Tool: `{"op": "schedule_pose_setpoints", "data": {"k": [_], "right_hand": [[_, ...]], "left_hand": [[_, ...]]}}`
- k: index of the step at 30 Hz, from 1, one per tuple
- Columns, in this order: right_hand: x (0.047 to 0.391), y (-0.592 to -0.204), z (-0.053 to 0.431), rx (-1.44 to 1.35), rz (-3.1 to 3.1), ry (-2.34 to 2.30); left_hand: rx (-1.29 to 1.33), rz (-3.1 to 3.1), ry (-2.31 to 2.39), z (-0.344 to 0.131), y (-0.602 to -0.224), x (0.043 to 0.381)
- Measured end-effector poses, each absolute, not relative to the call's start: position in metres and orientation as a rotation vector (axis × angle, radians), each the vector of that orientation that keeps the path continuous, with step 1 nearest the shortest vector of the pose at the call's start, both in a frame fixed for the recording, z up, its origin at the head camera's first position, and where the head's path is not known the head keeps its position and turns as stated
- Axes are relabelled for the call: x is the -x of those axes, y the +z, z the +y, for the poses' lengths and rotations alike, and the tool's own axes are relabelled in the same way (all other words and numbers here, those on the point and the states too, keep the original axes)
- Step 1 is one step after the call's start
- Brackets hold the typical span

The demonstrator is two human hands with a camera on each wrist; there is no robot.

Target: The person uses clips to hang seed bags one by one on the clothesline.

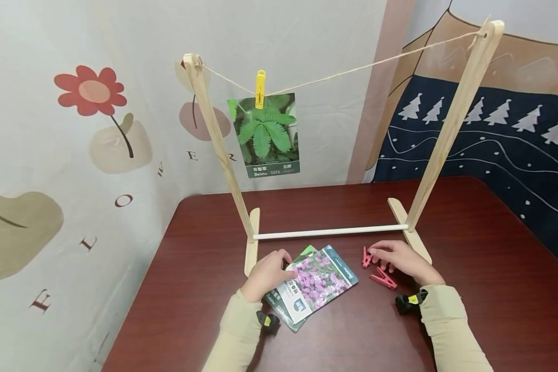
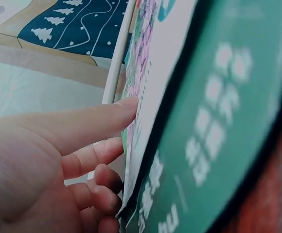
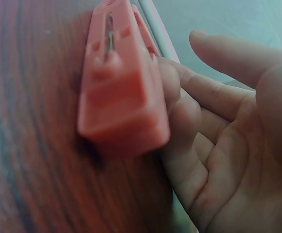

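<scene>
My left hand pinches the left edge of a seed packet with purple flowers, thumb on its face, as the left wrist view shows. Beneath that packet lies a green seed packet, partly covered. To the right, my right hand is low over the table beside two red clothespins. One clothespin is at its fingertips; the other clothespin lies just nearer to me. A red clothespin looms large in the right wrist view, where the thumb stands apart from the fingers.
A wooden rack stands on the dark red table, with a white rod low between its posts. From its twine hangs a leaf-picture packet, held by a yellow clothespin. Printed cloth hangs behind.
</scene>
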State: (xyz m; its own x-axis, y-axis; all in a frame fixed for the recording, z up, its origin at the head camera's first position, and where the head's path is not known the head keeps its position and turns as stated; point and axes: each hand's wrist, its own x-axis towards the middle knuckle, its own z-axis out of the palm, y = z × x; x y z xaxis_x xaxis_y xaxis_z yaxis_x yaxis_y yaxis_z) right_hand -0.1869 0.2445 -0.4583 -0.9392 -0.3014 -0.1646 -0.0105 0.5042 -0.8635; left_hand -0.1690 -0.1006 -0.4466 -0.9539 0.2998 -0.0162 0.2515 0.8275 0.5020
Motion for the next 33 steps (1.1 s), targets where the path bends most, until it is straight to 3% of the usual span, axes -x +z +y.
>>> {"op": "schedule_pose_setpoints", "data": {"k": [20, 33], "right_hand": [[0.187, -0.461, 0.248, 0.224, 2.449, -1.421], [0.178, -0.440, 0.239, 0.228, 2.424, -1.453]], "left_hand": [[-0.413, 2.677, 1.074, -0.110, -0.442, 0.176], [-0.503, 2.662, 1.076, -0.117, -0.441, 0.179]]}}
